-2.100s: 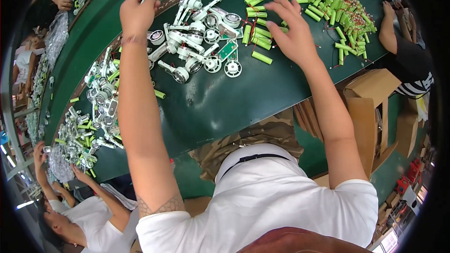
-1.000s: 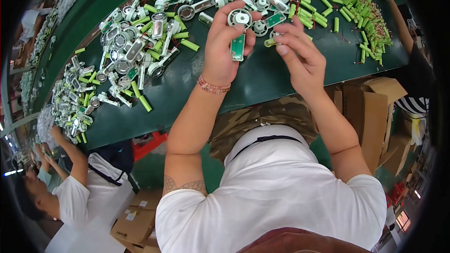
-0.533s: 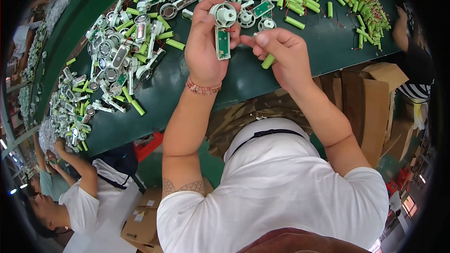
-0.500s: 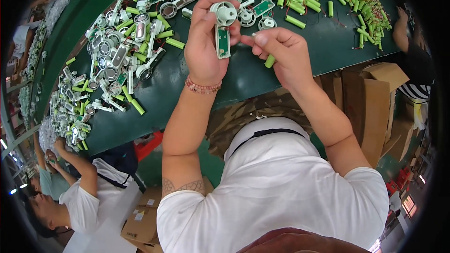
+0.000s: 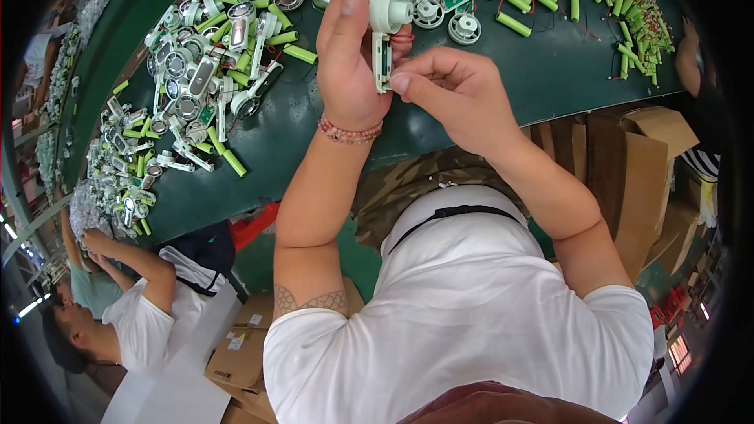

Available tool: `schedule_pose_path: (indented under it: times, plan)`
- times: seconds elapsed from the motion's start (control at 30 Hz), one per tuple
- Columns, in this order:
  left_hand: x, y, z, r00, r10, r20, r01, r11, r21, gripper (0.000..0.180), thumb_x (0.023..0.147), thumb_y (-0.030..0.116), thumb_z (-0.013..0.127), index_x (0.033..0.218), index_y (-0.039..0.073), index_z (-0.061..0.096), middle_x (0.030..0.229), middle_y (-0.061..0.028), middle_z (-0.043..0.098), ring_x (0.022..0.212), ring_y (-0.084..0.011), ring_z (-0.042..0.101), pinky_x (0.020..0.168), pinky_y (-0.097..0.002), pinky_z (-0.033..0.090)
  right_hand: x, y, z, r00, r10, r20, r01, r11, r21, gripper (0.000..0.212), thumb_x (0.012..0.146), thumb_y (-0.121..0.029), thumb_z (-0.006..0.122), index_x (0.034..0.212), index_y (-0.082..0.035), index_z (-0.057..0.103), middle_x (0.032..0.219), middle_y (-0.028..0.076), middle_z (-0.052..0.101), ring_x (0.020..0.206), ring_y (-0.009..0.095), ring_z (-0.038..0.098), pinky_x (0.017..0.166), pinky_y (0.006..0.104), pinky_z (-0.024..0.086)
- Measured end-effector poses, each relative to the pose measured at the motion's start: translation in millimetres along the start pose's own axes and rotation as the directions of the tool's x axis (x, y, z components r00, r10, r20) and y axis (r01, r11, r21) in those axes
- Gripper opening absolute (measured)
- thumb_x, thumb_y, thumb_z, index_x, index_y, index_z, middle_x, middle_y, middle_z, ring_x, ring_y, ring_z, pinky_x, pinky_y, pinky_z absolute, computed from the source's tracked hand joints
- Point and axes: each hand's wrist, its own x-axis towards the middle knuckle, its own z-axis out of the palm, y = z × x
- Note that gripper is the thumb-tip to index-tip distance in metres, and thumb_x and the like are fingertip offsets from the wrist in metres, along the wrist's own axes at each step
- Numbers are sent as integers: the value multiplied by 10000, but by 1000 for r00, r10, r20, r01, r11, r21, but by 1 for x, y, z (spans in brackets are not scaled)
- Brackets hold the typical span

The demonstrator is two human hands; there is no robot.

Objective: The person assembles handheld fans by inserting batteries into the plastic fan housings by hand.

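Twelve o'clock is straight ahead of me. At nine from my left hand [image 5: 349, 63], a heap of pale parts and green cells [image 5: 188, 78] crowds the dark green table [image 5: 290, 137]; at seven there's bare tabletop running down to the near edge. My left fingers are curled round a pale housing [image 5: 389, 12], holding it upright above the table. My right hand [image 5: 452, 90] comes in from its four o'clock, thumb and finger drawn narrow at its lower end; whether anything sits between them I can't tell. At three lies an open strip of table, with loose green cells [image 5: 514, 22] at one, a wired pile [image 5: 628, 4] at two and a cardboard box [image 5: 632, 180] past the edge at four.

The housing is minty white: a round cup on top facing three, a slim handle pointing to six, a green board seen almost edge-on inside, and red wires [image 5: 400, 38] looped alongside.
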Motion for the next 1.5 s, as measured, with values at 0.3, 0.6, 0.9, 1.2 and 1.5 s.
schedule_pose_path:
  times: [0.3,0.6,0.9,1.2,1.5]
  plan:
    - [-4,2,-2,988,153,21,-152,936,318,407,1003,355,401,1096,15,604,1026,-72,604,731,-101,559,616,-232,474,-6,6,3,994,-86,-63,73,982,-177,116,862,-80,680,920,19,698,866,39,693,780,76,618,717,233,505]
    - [-6,-2,-2,919,329,215,-389,843,371,571,1027,435,274,1052,-5,637,1087,-110,544,925,-156,543,713,-263,466,-7,-8,4,988,146,-44,-148,988,-37,104,850,-57,678,886,41,682,795,47,676,708,61,592,630,207,471]
    - [-5,-6,0,921,305,242,-375,863,338,615,1020,474,254,1047,-5,639,1083,-121,538,932,-170,536,757,-283,453,-5,-5,-2,991,130,19,-131,990,44,90,857,-40,667,888,43,681,807,51,678,729,81,603,658,214,476]
    - [-10,50,-10,802,596,-43,-478,683,553,265,925,89,552,1180,19,572,1096,-71,594,802,-105,577,654,-221,493,-15,-13,-21,959,-266,-94,244,950,-196,224,901,-5,615,1124,14,630,1084,85,658,1167,190,543,1030,322,380]
    - [-27,211,-186,683,728,-63,310,-211,927,429,921,234,577,1281,5,527,1176,-192,582,1071,-313,560,910,-418,443,-24,7,-80,954,-161,-251,125,980,-154,187,932,-24,583,1106,28,626,1043,103,673,1098,164,597,963,281,438]
